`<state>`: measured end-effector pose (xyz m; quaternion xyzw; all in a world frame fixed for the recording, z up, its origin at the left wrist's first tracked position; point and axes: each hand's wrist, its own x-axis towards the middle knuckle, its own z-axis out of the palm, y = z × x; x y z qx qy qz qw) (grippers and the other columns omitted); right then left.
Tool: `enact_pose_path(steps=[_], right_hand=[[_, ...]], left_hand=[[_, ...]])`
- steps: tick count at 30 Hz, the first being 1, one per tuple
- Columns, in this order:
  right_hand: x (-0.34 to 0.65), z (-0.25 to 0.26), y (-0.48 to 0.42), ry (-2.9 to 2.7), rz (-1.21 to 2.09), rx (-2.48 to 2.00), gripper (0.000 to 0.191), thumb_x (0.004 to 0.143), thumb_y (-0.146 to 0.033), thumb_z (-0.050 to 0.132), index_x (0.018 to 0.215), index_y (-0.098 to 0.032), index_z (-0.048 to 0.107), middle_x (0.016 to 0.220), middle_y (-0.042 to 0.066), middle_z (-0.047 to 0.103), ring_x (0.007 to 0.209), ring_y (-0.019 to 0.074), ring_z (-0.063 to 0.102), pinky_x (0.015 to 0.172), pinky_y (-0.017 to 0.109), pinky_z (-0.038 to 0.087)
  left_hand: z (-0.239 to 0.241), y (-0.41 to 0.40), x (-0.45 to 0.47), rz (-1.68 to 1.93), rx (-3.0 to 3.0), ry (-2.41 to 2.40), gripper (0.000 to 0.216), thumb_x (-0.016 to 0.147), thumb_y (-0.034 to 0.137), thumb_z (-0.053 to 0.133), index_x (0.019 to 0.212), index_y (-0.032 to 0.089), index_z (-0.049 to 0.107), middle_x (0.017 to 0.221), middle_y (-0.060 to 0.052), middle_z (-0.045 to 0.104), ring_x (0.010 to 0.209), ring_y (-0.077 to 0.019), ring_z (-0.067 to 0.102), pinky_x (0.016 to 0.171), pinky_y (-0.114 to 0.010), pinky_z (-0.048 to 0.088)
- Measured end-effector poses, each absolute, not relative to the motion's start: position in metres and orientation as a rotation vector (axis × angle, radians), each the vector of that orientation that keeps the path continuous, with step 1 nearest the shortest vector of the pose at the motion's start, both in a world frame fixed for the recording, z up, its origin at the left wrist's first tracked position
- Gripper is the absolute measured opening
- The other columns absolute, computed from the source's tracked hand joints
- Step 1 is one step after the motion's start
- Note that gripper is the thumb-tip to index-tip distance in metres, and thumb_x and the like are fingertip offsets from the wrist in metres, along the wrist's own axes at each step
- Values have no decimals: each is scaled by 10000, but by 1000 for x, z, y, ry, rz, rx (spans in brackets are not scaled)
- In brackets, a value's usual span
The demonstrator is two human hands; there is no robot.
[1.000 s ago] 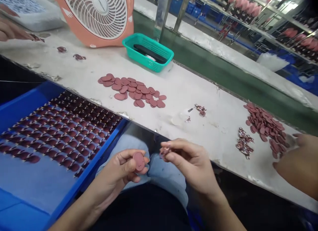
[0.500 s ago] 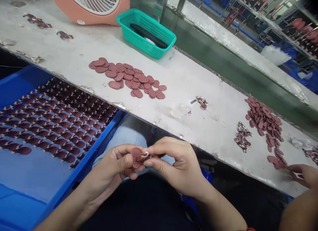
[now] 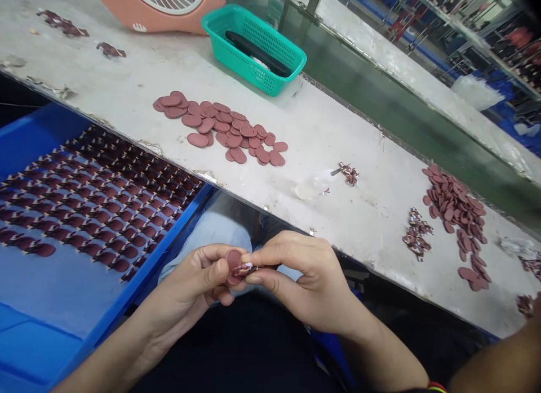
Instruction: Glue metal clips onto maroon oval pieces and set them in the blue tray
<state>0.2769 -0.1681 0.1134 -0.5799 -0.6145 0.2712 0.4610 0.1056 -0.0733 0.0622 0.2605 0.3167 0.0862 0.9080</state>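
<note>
Below the table [image 3: 321, 128] edge, left hand [image 3: 198, 283] and right hand [image 3: 304, 280] tight on a red disc [image 3: 233, 259]; blue tray [image 3: 63, 291] alongside

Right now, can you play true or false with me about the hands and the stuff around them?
1. The left hand holds a maroon oval piece. True.
2. The right hand is empty. False: it pinches a small patterned piece against the oval.
3. The green basket has nothing inside. False: a black object lies in it.
4. The blue tray holds rows of maroon pieces. True.
</note>
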Motion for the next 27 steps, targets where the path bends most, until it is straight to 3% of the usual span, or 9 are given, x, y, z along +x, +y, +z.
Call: enact_pose_path(steps=[10,15,22,27], right_hand=[[277,120,-168,-1681,621,-1433,118,914,-112,685,1021,-107,733,898,59,746,805,123,678,756,229,551],[274,120,-170,-1717,561,-1423,120,895,-90,698,1010,-95,729,900,51,749,811,118,676,776,225,549],[271,118,-172,-1702,532,-1445,121,880,-77,706,995,-104,729,885,53,734,787,120,677,744,216,559],[269,118,-173,-1692,512,-1440,109,880,-73,704,985,-89,730,865,66,727,772,122,676,729,216,557]], left_hand=[[60,-74,104,187,502,668,336,577,430,939,793,206,812,656,-1,711,564,-74,602,504,-119,505],[60,-78,104,183,511,637,317,607,431,926,798,207,811,686,-5,729,599,-79,618,537,-127,509],[62,-81,106,210,489,711,376,515,452,960,762,207,817,662,-4,716,568,-75,596,518,-133,514],[60,-82,103,198,489,686,338,569,437,943,793,219,814,713,-8,734,627,-87,628,564,-133,519]])
